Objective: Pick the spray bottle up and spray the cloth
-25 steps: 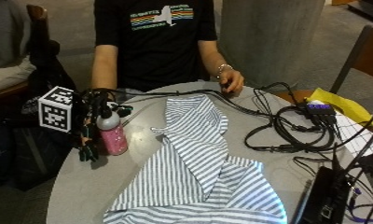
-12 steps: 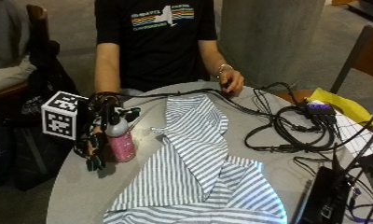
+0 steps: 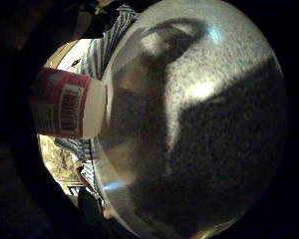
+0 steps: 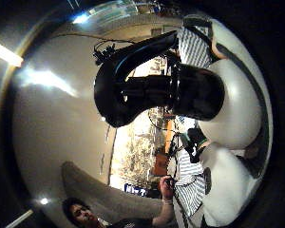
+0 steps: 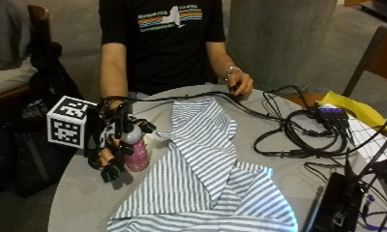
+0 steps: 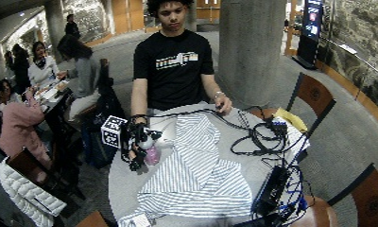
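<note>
My gloved right hand (image 5: 113,142) grips a pink spray bottle (image 5: 137,153) near its white head, at the left side of the round table (image 5: 84,203). The bottle stands upright beside the left edge of the blue-and-white striped cloth (image 5: 206,164), and its black nozzle (image 4: 133,85) points toward the cloth. In the little finger side view the labelled pink body (image 3: 60,104) hangs close over the grey tabletop (image 3: 214,124); I cannot tell whether its base touches. The wide view shows the hand (image 6: 135,146), the bottle (image 6: 152,155) and the cloth (image 6: 195,175). The bare left hand (image 5: 238,86) rests at the table's far edge.
Black cables (image 5: 296,130) coil over the right half of the table, leading to a small box (image 5: 332,113). A yellow sheet (image 5: 351,106) and a black device (image 5: 335,203) lie at the right edge. A dark bag (image 5: 45,111) hangs at the left.
My right hand has carried the spray bottle a short way toward the striped cloth, and it is now at the cloth's left edge. The cloth and the left hand have not moved.
</note>
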